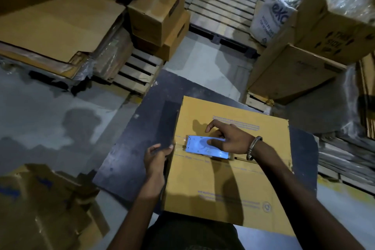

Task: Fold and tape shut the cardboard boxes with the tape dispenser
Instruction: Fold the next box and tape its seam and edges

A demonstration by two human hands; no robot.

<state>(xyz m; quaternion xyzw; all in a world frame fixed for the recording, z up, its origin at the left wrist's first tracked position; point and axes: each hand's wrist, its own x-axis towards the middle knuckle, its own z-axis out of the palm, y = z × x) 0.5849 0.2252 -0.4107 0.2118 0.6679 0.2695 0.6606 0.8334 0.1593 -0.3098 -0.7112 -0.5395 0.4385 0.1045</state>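
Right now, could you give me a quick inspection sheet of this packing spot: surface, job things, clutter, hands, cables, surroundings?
Surface: dark board on the floor, the box lying on it.
Job's things: cardboard box, flaps folded down; tape dispenser on the centre seam near the box's left edge, with clear tape at that edge.
Clutter: crumpled cardboard at lower left.
Hands: left hand grips the box's left edge at the seam; right hand holds the dispenser.
Cables: nothing seen.
Surroundings: stacked boxes, wooden pallets, a white printed bag, flattened cardboard.
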